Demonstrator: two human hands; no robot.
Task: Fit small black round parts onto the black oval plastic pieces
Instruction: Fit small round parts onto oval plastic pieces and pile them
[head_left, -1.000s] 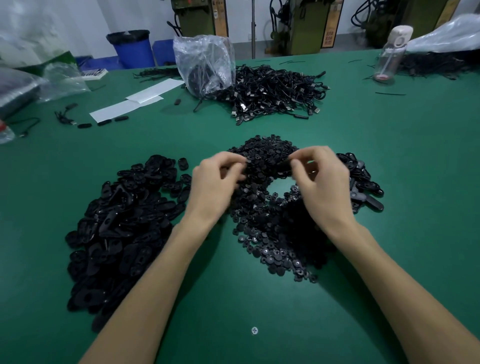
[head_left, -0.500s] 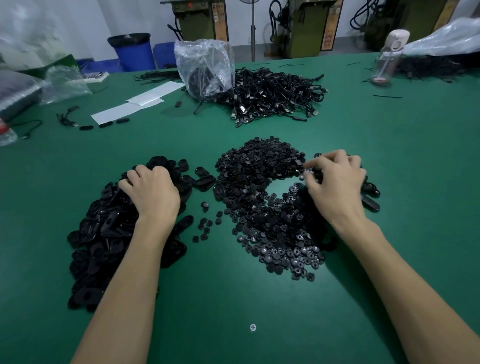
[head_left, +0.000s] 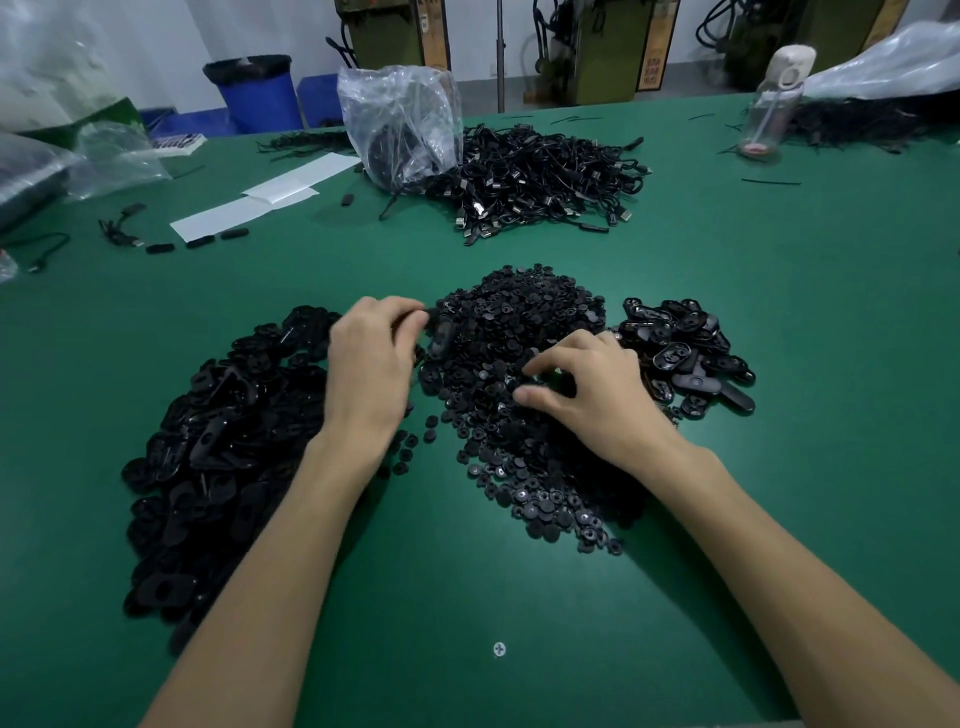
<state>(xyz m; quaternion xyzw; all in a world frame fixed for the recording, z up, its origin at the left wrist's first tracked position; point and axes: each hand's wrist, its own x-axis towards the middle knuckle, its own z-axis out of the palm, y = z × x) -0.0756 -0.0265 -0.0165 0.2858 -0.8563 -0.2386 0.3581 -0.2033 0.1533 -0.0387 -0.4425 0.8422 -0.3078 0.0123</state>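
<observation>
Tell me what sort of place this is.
Probably a small factory assembly bench: a green worktable heaped with bulk piles of black oval pieces, round parts and cables, with industrial machines standing behind it.

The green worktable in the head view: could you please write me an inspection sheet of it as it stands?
Surface: green table, one screw head near the front.
Job's things: round parts heap centre; large oval pieces pile left; smaller oval heap right.
Clutter: plastic bag, white sheets, drinking bottle.
Hands: left hand grips one oval piece; right hand has fingers curled over the round parts, grip unclear.
Cables: black cable heap beside the bag.
Surroundings: blue bin, green machines behind.
</observation>
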